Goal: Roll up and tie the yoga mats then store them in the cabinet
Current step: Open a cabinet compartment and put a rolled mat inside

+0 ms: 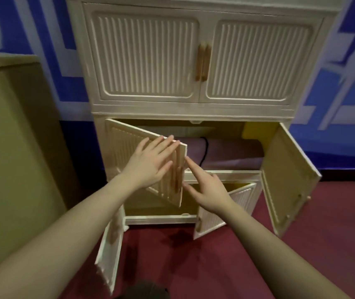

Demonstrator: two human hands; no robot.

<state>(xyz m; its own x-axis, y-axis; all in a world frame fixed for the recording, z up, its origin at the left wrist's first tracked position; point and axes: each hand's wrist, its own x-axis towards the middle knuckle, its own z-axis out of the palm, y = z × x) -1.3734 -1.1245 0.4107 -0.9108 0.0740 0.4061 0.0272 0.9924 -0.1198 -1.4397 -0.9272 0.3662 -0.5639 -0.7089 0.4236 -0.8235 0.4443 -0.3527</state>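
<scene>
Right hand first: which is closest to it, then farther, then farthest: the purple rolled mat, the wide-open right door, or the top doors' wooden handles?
From the right hand:
1. Purple rolled yoga mat, on the middle shelf just above.
2. Wide-open cream right door, out to the right.
3. Wooden handles, high on the closed top doors.

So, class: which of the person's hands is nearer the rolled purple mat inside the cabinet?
Right. The right hand points its fingers past the door edge, just below and left of the purple mat. The left hand lies flat on the half-shut left door, further left.

Rolled mat [232, 152] half behind door [129, 147]
</scene>
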